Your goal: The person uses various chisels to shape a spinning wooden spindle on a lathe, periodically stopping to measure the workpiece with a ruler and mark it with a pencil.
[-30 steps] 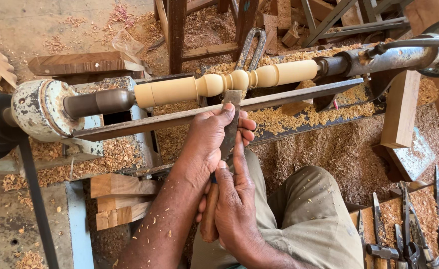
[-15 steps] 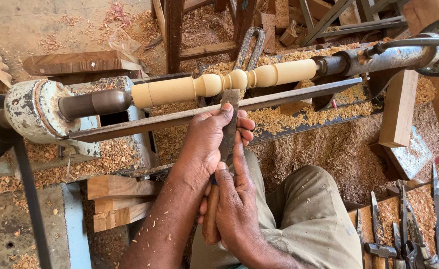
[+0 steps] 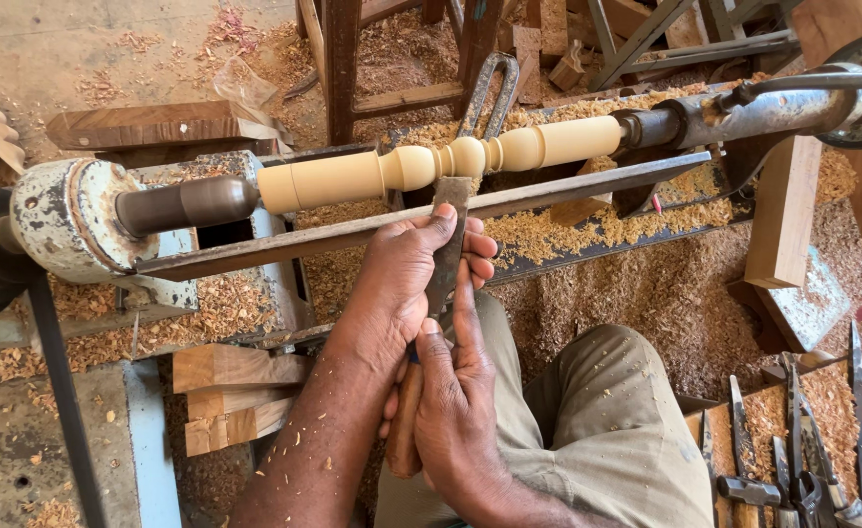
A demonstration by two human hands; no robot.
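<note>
Sitting nearest the camera, the person's legs in olive trousers (image 3: 597, 430) fill the lower middle, and a wooden tray of hand tools (image 3: 793, 460), chisels and a small hammer among shavings, lies at the lower right. Just above the lap, the right hand (image 3: 455, 411) wraps shut around the wooden handle (image 3: 404, 425) of a turning chisel (image 3: 446, 249), its index finger stretched forward along the steel blade. Ahead of it, the left hand (image 3: 407, 279) closes its grip over the blade from the left, thumb across the top and fingertips curled around the far side, pressing the steel down onto the long metal tool rest (image 3: 568, 186) that runs slantwise across the lathe. The blade's broad tip reaches past the rest and meets the pale turned spindle (image 3: 441, 161) just under its bead-and-groove section near the middle. The spindle sits level between the dark drive centre (image 3: 187, 200) on the white, chipped headstock (image 3: 60, 220) at the left and the tailstock shaft (image 3: 744, 108) at the right. Sawdust and shavings (image 3: 646, 284) cover the lathe bed and the floor around it. Farther off, wooden offcuts (image 3: 148, 122) and stool legs (image 3: 341, 59) stand on the dusty floor.
</note>
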